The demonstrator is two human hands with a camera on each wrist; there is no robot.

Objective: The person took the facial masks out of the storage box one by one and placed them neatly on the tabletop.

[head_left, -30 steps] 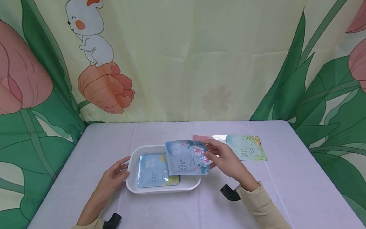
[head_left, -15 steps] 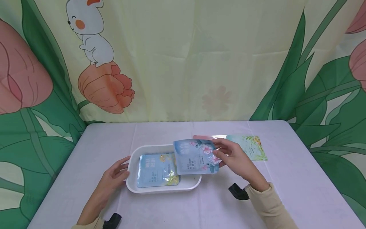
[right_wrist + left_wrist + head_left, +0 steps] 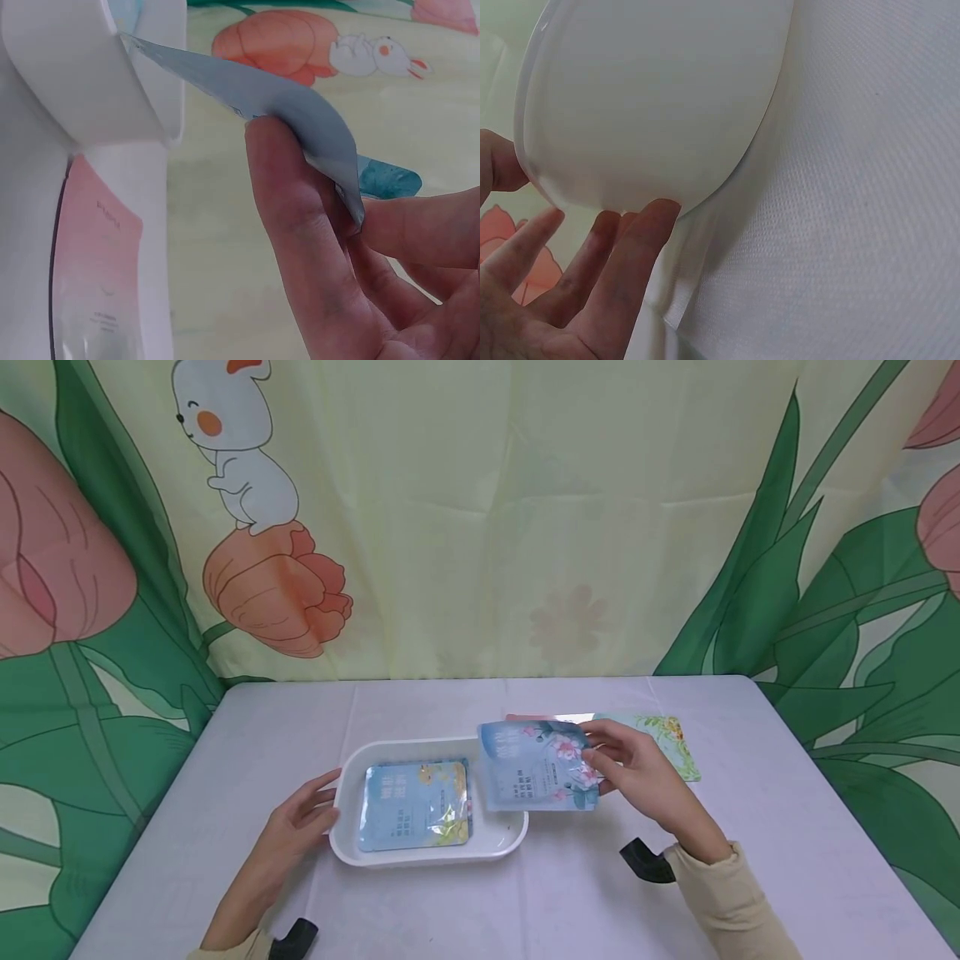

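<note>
My right hand (image 3: pixel 626 768) pinches a blue sachet (image 3: pixel 534 777) with pink flowers by its right edge, thumb on one side and fingers on the other. The sachet hangs over the right end of a white tray (image 3: pixel 429 858), and in the right wrist view the sachet (image 3: pixel 247 82) bends in a curve. Inside the tray lies a light blue sachet (image 3: pixel 412 806) with yellow-green print, another edge showing beneath it. My left hand (image 3: pixel 296 818) touches the tray's left end; in the left wrist view its fingertips (image 3: pixel 660 214) rest against the outer wall of the tray (image 3: pixel 660 97).
Behind my right hand, a green sachet (image 3: pixel 678 747) with leaf print lies flat on the white-covered table (image 3: pixel 420 914). A pink sachet (image 3: pixel 97 255) lies beside it, partly hidden in the head view. A printed curtain (image 3: pixel 465 527) stands behind the table.
My right hand has carried the flowered sachet to the right and slightly up, uncovering more of the light blue sachet in the tray. The left hand and tray have stayed in place.
</note>
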